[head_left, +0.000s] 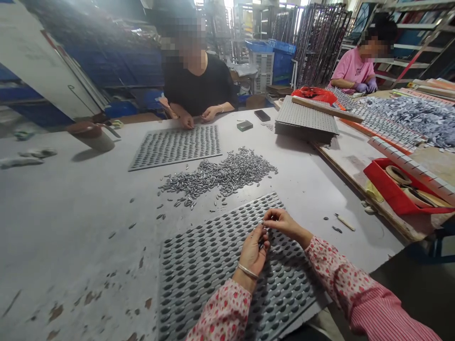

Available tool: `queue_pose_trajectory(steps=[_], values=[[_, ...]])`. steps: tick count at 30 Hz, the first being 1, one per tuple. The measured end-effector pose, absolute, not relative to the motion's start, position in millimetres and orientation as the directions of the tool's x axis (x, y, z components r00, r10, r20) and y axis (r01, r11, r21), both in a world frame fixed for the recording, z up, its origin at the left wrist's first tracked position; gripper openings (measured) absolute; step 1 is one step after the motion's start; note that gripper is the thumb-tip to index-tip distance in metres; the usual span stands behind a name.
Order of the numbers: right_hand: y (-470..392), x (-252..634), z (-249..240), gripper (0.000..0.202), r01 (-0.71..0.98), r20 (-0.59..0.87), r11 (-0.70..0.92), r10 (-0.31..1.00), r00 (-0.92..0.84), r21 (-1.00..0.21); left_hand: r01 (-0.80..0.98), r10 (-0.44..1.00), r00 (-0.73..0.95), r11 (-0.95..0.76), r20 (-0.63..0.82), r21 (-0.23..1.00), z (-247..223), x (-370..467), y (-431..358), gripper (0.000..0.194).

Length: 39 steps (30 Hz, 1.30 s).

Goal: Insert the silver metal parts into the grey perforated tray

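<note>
In the head view, a grey board point(199, 270) with rows of dark oval pieces lies before me, slightly askew. My left hand point(253, 253), a bangle at its wrist, is held above the board with its fingers curled around a few small dark oval pieces point(262, 243). My right hand point(284, 224) is closed in a pinch, and its fingertips meet my left thumb. What sits in that pinch is too small to make out. Beyond the board is a loose pile of small silver-grey oval pieces point(216, 175).
Across the table point(88, 203), a person in black point(199, 90) works at another board point(177, 147). A mug point(92, 136) stands at left. Toward the right are a stack of boards point(305, 118), a phone point(262, 115), a small pointed tool point(344, 222) and a red box point(401, 194).
</note>
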State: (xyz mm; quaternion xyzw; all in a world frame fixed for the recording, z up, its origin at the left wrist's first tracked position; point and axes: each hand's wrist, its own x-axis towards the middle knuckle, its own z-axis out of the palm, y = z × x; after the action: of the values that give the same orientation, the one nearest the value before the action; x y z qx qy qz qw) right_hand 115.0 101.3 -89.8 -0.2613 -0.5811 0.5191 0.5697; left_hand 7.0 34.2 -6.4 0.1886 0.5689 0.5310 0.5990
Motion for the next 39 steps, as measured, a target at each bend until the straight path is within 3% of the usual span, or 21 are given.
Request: queue_pose_trajectory(steps=[4,7,16,21,28,34,39], values=[[135.5,124.7,-104.2,0.03,-0.161,0.201,0.21,0.977,0.068,-0.964,-0.427,0.826,-0.222,0.396,-0.518,0.813,0.1,8.5,31.5,0.012],[162.9,133.4,-118.8,0.027,-0.061,0.12,0.132,0.978,0.168,-0.989,-0.429,0.802,-0.206,0.441,-0.561,0.789,2.5,8.6,28.5,0.013],[179.8,132.4,-126.9,0.013,0.282,0.112,0.029,0.953,0.282,-0.959,-0.448,0.79,-0.183,0.463,-0.585,0.765,-1.8,5.3,25.6,0.016],[180.4,133.3,-127.9,0.017,0.361,0.169,0.058,0.944,0.284,-0.931,-0.453,0.785,-0.19,0.463,-0.59,0.762,-0.1,6.9,22.2,0.012],[176.1,125.6,-118.1,0.014,0.467,0.368,0.273,0.921,0.124,-0.841,-0.438,0.792,-0.202,0.453,-0.576,0.777,-3.2,5.4,19.8,0.011],[174.1,123.8,-105.4,0.013,0.494,0.363,0.279,0.928,0.082,-0.824,-0.425,0.816,-0.176,0.442,-0.551,0.79,-2.4,4.5,19.3,0.018],[154.0,125.7,-90.7,0.014,0.396,0.371,0.327,0.928,0.038,-0.858,-0.425,0.825,-0.21,0.406,-0.524,0.809,-3.2,6.3,21.5,0.01]])
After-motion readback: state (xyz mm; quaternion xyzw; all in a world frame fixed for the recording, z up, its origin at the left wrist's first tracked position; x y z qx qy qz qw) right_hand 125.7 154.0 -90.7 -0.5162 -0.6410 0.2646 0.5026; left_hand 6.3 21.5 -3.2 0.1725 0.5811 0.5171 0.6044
